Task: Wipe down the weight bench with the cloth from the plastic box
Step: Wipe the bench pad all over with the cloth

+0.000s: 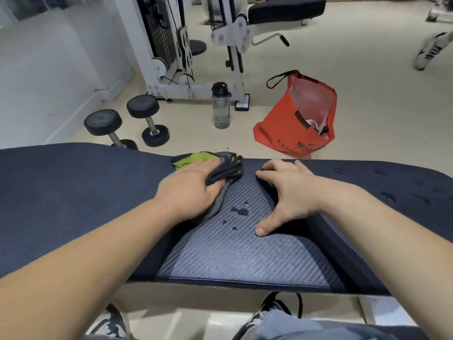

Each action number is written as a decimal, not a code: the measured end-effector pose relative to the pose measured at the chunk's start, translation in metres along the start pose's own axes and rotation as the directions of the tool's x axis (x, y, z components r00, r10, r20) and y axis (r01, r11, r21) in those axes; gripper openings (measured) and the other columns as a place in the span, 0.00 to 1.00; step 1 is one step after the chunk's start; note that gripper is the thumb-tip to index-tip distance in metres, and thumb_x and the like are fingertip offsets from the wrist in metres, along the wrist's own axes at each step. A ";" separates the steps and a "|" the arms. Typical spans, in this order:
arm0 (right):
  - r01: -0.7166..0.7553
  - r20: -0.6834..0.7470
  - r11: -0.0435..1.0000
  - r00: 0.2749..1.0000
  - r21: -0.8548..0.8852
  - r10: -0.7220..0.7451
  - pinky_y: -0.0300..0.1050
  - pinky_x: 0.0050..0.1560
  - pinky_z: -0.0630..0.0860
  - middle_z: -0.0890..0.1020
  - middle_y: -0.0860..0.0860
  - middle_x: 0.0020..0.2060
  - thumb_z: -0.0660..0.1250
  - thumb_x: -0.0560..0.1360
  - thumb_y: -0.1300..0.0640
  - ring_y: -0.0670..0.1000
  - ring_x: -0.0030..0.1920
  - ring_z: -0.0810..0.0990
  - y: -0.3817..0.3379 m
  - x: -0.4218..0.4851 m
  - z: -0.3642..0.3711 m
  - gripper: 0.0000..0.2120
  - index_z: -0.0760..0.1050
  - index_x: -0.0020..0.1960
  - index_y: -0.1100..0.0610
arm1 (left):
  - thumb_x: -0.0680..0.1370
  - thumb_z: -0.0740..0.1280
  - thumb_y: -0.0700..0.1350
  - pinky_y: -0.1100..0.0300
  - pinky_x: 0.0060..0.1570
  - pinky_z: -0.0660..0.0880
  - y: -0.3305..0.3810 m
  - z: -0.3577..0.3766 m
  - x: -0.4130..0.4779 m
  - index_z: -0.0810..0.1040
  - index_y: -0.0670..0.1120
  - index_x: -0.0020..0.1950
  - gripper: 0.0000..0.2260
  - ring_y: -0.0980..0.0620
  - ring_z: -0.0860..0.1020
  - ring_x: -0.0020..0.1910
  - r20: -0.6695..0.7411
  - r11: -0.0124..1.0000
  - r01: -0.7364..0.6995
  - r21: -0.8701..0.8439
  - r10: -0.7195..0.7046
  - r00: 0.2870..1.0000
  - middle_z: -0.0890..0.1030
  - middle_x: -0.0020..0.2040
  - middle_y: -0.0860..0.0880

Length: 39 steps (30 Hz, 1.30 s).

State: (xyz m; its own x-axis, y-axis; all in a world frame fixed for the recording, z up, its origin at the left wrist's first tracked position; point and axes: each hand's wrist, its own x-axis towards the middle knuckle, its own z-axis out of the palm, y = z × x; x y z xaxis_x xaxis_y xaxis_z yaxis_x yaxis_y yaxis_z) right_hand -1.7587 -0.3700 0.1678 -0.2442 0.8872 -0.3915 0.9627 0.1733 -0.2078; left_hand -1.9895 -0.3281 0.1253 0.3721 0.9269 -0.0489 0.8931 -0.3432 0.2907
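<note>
Grey-green cloth [225, 168] sits bunched on the surface [232, 256], gripped by the left hand [196, 190]; the right hand [286, 192] lies spread flat, bracing. Sweep through the droplets [240, 211] with even pressure and overlapping passes (more beads far right).

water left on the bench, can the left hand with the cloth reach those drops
Probably yes: the left hand grips the cloth right beside the drops, with only bare bench pad between. The right hand rests on the pad to their other side, not across the path.
</note>
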 end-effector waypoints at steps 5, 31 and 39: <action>0.012 -0.017 1.000 1.000 0.014 -0.012 0.62 0.80 0.39 0.58 0.49 0.79 0.77 0.57 0.26 0.49 0.81 0.54 0.002 -0.002 0.006 0.62 0.57 0.82 0.51 | 0.81 0.58 0.61 0.57 0.75 0.58 0.023 0.007 -0.015 0.60 0.59 0.80 0.27 0.54 0.59 0.80 -0.023 0.999 0.023 0.027 -0.023 0.999 0.63 0.80 0.57; 0.011 0.020 0.992 1.000 0.127 -0.013 0.42 0.77 0.58 0.60 0.48 0.82 0.81 0.65 0.38 0.49 0.80 0.61 -0.047 -0.017 -0.019 0.59 0.51 0.84 0.54 | 0.79 0.55 0.63 0.53 0.71 0.65 0.015 0.006 -0.106 0.66 0.56 0.75 0.26 0.48 0.67 0.75 -0.134 0.994 0.037 0.106 -0.023 0.991 0.71 0.75 0.54; 0.002 -0.030 0.997 1.000 0.083 0.000 0.43 0.74 0.67 0.72 0.49 0.76 0.67 0.80 0.56 0.53 0.74 0.72 -0.066 -0.030 -0.024 0.32 0.60 0.82 0.48 | 0.81 0.55 0.62 0.56 0.75 0.59 -0.042 -0.033 -0.098 0.57 0.60 0.80 0.27 0.53 0.58 0.80 0.118 0.992 0.051 0.113 -0.064 0.991 0.59 0.81 0.57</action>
State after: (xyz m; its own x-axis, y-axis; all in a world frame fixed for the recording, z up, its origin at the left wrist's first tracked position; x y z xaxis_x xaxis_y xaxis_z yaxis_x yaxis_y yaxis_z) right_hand -1.8122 -0.3980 0.2148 -0.2403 0.8997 -0.3644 0.9493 0.1393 -0.2820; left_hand -2.0721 -0.3996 0.1492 0.3412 0.9225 -0.1804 0.9338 -0.3106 0.1778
